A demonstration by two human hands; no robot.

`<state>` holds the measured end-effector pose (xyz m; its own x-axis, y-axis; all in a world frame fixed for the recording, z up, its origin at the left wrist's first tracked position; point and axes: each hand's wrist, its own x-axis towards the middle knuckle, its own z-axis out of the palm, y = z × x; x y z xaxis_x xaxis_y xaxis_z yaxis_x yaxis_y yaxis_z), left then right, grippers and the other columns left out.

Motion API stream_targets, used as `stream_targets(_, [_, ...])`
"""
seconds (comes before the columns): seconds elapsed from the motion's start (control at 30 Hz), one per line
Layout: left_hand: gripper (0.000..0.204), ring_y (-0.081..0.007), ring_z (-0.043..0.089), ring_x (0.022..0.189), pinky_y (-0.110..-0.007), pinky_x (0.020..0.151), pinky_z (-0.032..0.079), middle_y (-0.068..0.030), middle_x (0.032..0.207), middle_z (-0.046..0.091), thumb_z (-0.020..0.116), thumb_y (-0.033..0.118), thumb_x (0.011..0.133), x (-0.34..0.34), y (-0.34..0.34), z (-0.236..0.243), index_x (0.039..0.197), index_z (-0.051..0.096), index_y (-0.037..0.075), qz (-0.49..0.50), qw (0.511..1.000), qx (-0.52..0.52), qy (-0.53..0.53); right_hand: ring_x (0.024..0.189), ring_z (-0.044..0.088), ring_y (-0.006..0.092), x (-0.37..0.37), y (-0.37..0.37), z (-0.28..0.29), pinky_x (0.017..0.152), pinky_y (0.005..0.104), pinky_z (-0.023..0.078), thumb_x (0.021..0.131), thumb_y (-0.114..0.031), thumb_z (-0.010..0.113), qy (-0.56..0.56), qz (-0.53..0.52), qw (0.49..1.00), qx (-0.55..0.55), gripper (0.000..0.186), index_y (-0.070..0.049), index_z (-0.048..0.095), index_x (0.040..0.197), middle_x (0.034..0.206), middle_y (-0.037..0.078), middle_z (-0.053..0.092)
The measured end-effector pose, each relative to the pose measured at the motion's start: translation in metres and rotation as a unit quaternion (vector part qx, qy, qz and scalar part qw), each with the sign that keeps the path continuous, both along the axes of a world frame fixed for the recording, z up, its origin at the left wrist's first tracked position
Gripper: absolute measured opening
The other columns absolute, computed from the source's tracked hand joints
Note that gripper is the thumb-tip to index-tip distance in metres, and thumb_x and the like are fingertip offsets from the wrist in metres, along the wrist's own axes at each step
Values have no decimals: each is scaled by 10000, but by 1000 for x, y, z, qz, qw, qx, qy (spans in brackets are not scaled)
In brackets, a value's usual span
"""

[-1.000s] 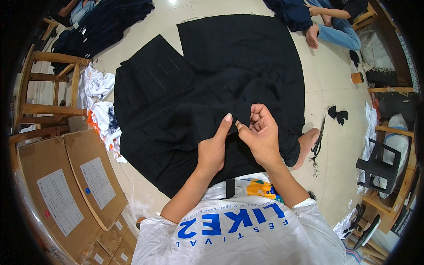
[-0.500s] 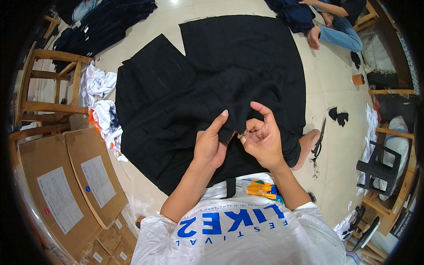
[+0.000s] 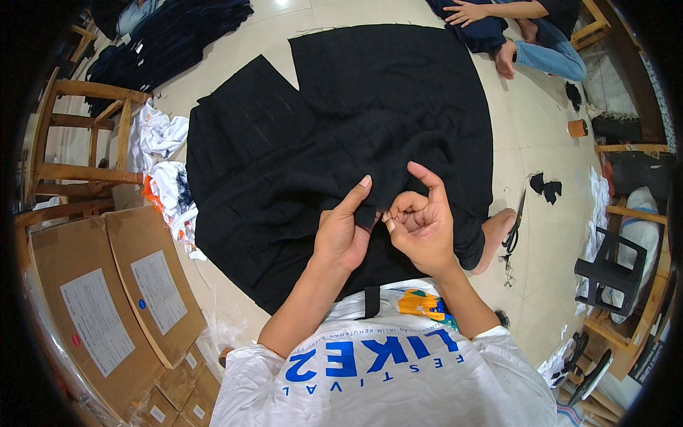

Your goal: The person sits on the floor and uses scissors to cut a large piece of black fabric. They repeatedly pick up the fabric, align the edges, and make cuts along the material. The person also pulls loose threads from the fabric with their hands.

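Note:
A large black cloth [image 3: 398, 78], looking like a garment, spreads over my lap and the floor. My left hand [image 3: 338, 238] grips a fold of it, thumb up on top and the other fingers mostly hidden beneath. Close against that fold, my right hand [image 3: 425, 231] is closed in a pinch of thumb and fingertips, with the index finger raised. Whatever sits in the pinch is too small to name. Both hands almost meet at the cloth's edge.
Black scissors [image 3: 515, 231] lie on the tiles beside my bare foot [image 3: 496, 238]. Cardboard boxes [image 3: 92, 313] stack at the left below a wooden stool [image 3: 89, 171]. A black plastic stool [image 3: 615, 274] stands right. Another person's hand [image 3: 466, 12] rests on dark cloth at the back.
My right hand has shifted slightly and its fingertips stay pinched by the fold. The reddish edge seen there before is now mostly covered. The other person's hand has moved left onto the dark cloth.

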<state>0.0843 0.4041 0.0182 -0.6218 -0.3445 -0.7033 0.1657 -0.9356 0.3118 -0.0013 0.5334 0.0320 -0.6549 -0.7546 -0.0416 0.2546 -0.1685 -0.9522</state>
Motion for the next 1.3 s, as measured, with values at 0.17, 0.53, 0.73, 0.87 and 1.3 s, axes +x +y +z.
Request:
stream_targets(0.17, [207,-187,716,1011,-327,870,582,-123,1115,744,772,139,981,-3,6,7,1104,731,-22,-1,1000,-29,0,959,630,98,-9,3,-10,877,232,500,879,158,654,-36,-8,999,15,744,-11,324,1523,1003,80,644])
stream_targets(0.53, [73,-122,668,865,-271,795,544,-40,932,722,795,85,957,0,9,3,957,732,49,-17,999,-18,29,1025,656,131,-7,2,-3,1005,299,508,914,135,648,82,-47,994,-46,564,-6,422,1412,1048,87,653])
stream_targets(0.73, [170,-173,699,870,-306,804,587,-135,936,740,758,116,993,-1,5,-4,945,750,-47,1,999,-20,38,1116,678,178,-5,-1,2,1042,331,511,950,138,616,23,-31,995,-92,503,-13,439,1395,1074,96,667])
stream_targets(0.87, [138,-150,675,825,-280,770,563,-101,888,728,766,107,987,0,4,2,937,757,-21,-3,999,-14,36,1150,692,212,-9,-1,5,1057,339,522,985,72,645,-67,-70,991,-93,450,-16,451,1381,1090,111,684])
stream_targets(1.3, [98,-102,647,796,-261,703,523,-27,898,710,808,94,950,-2,6,-1,920,723,57,-41,996,-70,36,818,677,247,5,-9,20,718,321,541,825,45,814,414,-93,898,114,172,3,710,956,916,129,680])
